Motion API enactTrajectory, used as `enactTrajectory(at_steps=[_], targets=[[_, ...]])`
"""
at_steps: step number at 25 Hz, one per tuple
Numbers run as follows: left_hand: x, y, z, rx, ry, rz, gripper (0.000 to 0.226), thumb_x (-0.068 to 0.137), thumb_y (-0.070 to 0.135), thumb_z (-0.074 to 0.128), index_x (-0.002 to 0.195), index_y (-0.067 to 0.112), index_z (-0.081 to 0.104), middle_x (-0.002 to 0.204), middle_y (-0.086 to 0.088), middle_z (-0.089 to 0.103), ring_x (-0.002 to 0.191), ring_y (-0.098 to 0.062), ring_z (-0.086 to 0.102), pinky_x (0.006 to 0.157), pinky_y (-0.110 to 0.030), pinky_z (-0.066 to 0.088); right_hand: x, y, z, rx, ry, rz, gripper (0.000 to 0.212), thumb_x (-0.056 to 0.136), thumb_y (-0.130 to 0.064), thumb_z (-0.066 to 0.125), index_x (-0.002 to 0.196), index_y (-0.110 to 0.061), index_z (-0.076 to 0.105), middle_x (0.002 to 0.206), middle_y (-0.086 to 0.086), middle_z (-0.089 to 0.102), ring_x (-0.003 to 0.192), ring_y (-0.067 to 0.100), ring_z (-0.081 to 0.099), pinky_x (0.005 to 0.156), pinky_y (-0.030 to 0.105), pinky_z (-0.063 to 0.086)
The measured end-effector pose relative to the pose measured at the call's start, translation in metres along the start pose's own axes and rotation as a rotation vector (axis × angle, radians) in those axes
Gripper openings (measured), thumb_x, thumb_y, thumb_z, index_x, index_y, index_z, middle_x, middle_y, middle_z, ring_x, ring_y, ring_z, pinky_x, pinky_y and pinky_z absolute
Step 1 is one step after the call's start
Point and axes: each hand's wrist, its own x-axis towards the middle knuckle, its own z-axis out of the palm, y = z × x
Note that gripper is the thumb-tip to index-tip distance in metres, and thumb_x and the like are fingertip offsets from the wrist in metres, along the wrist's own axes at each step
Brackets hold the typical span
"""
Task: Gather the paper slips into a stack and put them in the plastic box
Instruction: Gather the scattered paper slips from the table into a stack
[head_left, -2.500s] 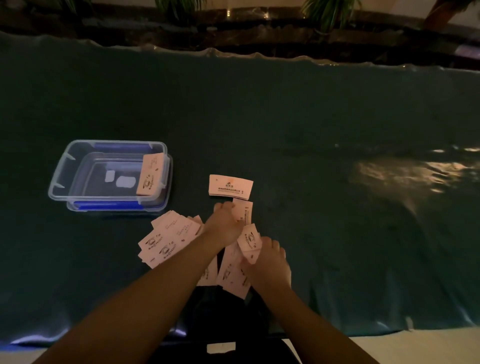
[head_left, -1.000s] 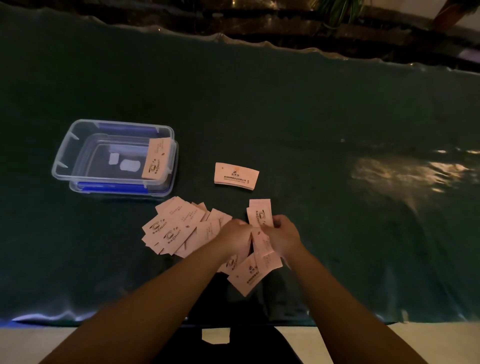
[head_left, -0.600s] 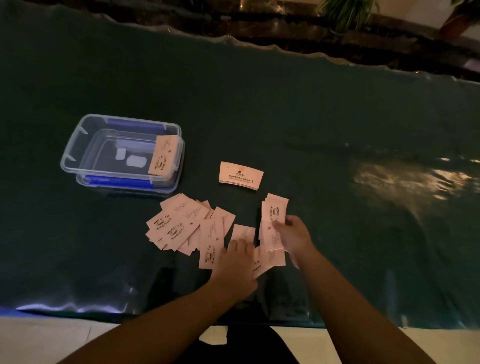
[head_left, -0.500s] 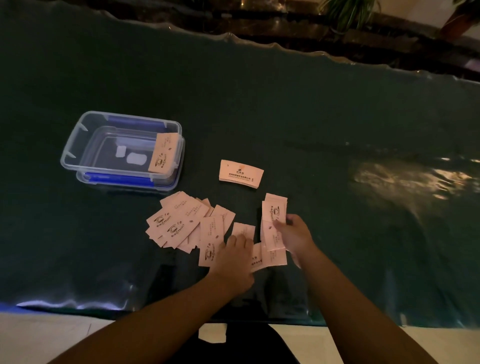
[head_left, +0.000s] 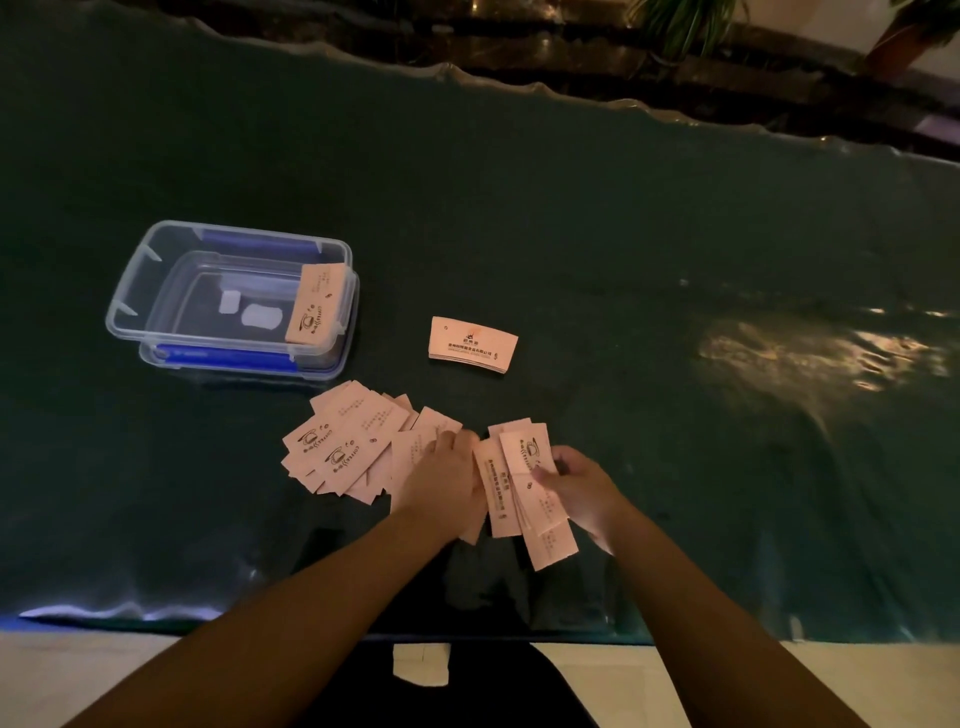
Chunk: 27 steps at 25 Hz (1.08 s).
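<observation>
The slips are pale pink paper rectangles printed in dark ink with a coffee-cup logo and short lines of text. A loose fan of them (head_left: 345, 447) lies overlapping on the dark green surface (head_left: 623, 234), just in front of the box (head_left: 124, 306). The right hand (head_left: 584, 493) holds a small, uneven stack (head_left: 524, 488), thumb pressed on top and fingers curled beneath. The left hand (head_left: 444, 480) lies flat on slips beside the fan, its fingers spread lightly and pressing down; whether it grips any cannot be told. A neat stack (head_left: 472, 344) sits apart, farther back and between box and hands. Inside the clear box, with blue clips, another stack (head_left: 316, 303) leans against the right wall.

The left hand covers several slips, and the held stack hides those under it. The light is dim and the print blurred: "COFFEE" seems legible beside the cup logo, and the lone stack carries a line of characters too small to read. A glare patch (head_left: 821, 353) marks the surface at right.
</observation>
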Motion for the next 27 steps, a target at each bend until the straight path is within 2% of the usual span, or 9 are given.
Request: enactTrajectory(at_steps=[3, 8, 11, 14, 16, 20, 23, 25, 27], targets=[[-0.001, 0.003, 0.007, 0.0, -0.033, 0.033, 0.051, 0.097, 0.046, 0.06, 0.141, 0.022, 0.052, 0.143, -0.002, 0.051, 0.13, -0.018, 0.05, 0.112, -0.038, 0.043, -0.002, 0.003, 0.005, -0.016, -0.059, -0.006, 0.013, 0.104, -0.023, 0.064, 0.116, -0.023, 0.068, 0.117, 0.0, 0.078, 0.104, 0.024, 0.074, 0.083, 0.044, 0.057], [-0.006, 0.006, -0.005, -0.193, 0.04, -0.074, 0.072, 0.09, 0.035, 0.074, 0.149, 0.025, 0.035, 0.155, -0.002, 0.038, 0.142, -0.022, 0.039, 0.115, -0.047, 0.041, -0.003, -0.004, 0.005, -0.067, -0.107, -0.099, 0.019, 0.102, -0.019, 0.068, 0.121, -0.025, 0.069, 0.124, -0.001, 0.077, 0.107, 0.02, 0.074, 0.084, 0.039, 0.056], [0.0, 0.004, -0.025, -0.39, 0.015, -0.139, 0.082, 0.088, 0.029, 0.075, 0.156, 0.03, 0.029, 0.159, 0.002, 0.035, 0.14, -0.022, 0.044, 0.106, -0.046, 0.05, -0.003, -0.018, -0.004, -0.241, -0.151, -0.18, 0.028, 0.101, -0.021, 0.07, 0.129, -0.025, 0.07, 0.131, -0.002, 0.074, 0.118, 0.02, 0.067, 0.099, 0.044, 0.052], [0.012, 0.003, -0.044, -0.504, -0.172, -0.177, 0.062, 0.087, 0.041, 0.075, 0.142, 0.034, 0.048, 0.132, 0.005, 0.063, 0.107, -0.011, 0.065, 0.078, -0.032, 0.055, -0.003, -0.04, -0.009, -0.38, -0.213, -0.222, 0.032, 0.098, -0.025, 0.073, 0.13, -0.028, 0.069, 0.136, -0.005, 0.07, 0.127, 0.019, 0.059, 0.106, 0.046, 0.044], [0.017, -0.002, -0.052, -0.515, -0.265, -0.202, 0.05, 0.082, 0.046, 0.079, 0.126, 0.033, 0.06, 0.108, 0.01, 0.073, 0.092, -0.007, 0.069, 0.07, -0.028, 0.053, -0.002, -0.053, -0.011, -0.395, -0.245, -0.229, 0.038, 0.094, -0.026, 0.077, 0.131, -0.031, 0.068, 0.137, -0.005, 0.069, 0.127, 0.02, 0.059, 0.107, 0.046, 0.045], [0.017, -0.018, -0.051, -0.842, -0.296, -0.349, 0.042, 0.082, 0.041, 0.083, 0.117, 0.022, 0.069, 0.087, 0.007, 0.082, 0.078, -0.008, 0.079, 0.061, -0.025, 0.06, -0.003, -0.062, -0.02, -0.378, -0.172, -0.226, 0.05, 0.091, -0.033, 0.08, 0.138, -0.031, 0.063, 0.117, -0.011, 0.07, 0.107, 0.013, 0.063, 0.079, 0.028, 0.047], [0.014, -0.021, -0.043, -1.133, -0.21, -0.556, 0.041, 0.081, 0.03, 0.087, 0.114, 0.021, 0.064, 0.095, -0.002, 0.083, 0.083, -0.017, 0.08, 0.06, -0.028, 0.062, -0.002, -0.051, -0.022, -0.194, 0.101, -0.223, 0.038, 0.097, -0.031, 0.075, 0.133, -0.024, 0.066, 0.114, -0.003, 0.074, 0.092, 0.005, 0.068, 0.067, 0.021, 0.05], [0.01, -0.018, -0.038, -1.292, -0.17, -0.654, 0.033, 0.082, 0.025, 0.086, 0.101, 0.028, 0.06, 0.099, -0.005, 0.082, 0.087, -0.02, 0.08, 0.063, -0.035, 0.065, -0.003, -0.038, -0.018, 0.149, 0.239, -0.123, 0.041, 0.099, -0.028, 0.072, 0.138, -0.018, 0.062, 0.118, 0.003, 0.076, 0.098, 0.015, 0.073, 0.076, 0.027, 0.059], [0.005, -0.013, -0.03, -1.363, -0.181, -0.662, 0.028, 0.084, 0.027, 0.084, 0.106, 0.025, 0.067, 0.102, -0.004, 0.082, 0.092, -0.023, 0.08, 0.069, -0.039, 0.066, -0.005, -0.027, -0.007, 0.538, 0.231, 0.02, 0.045, 0.098, -0.03, 0.073, 0.137, -0.015, 0.059, 0.119, 0.007, 0.078, 0.109, 0.025, 0.074, 0.089, 0.041, 0.062]])
